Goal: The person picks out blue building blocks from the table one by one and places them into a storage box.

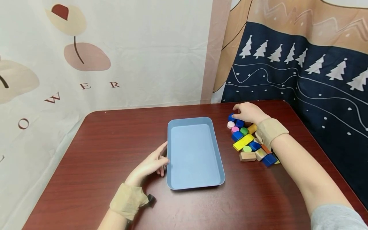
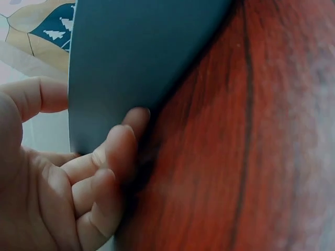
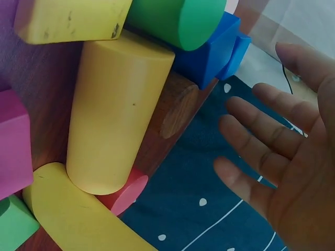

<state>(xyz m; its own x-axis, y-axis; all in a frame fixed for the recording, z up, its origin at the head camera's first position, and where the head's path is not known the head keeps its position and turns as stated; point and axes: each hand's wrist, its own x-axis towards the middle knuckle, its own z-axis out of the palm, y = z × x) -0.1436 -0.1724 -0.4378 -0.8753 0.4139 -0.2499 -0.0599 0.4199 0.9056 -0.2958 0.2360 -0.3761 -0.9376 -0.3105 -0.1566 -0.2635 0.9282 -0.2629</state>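
A shallow light-blue tray (image 1: 195,150) lies on the table. My left hand (image 1: 152,163) grips its left side, with the thumb over the rim and the fingers (image 2: 120,146) against the outer wall, close to the tabletop. On the right sits a cluster of toy blocks. My right hand (image 1: 249,112) is over its far end, fingertips near a blue block (image 1: 231,117). In the right wrist view, this hand (image 3: 293,141) has its fingers spread and nothing in it. A yellow cylinder (image 3: 120,115) and a green cylinder (image 3: 183,21) lie beside it.
The cluster also holds a long yellow block (image 1: 243,142), a wooden block (image 1: 247,156), a pink disc (image 1: 235,129) and a near blue block (image 1: 269,160). Patterned cloth (image 1: 302,76) hangs behind the dark red table (image 1: 115,137).
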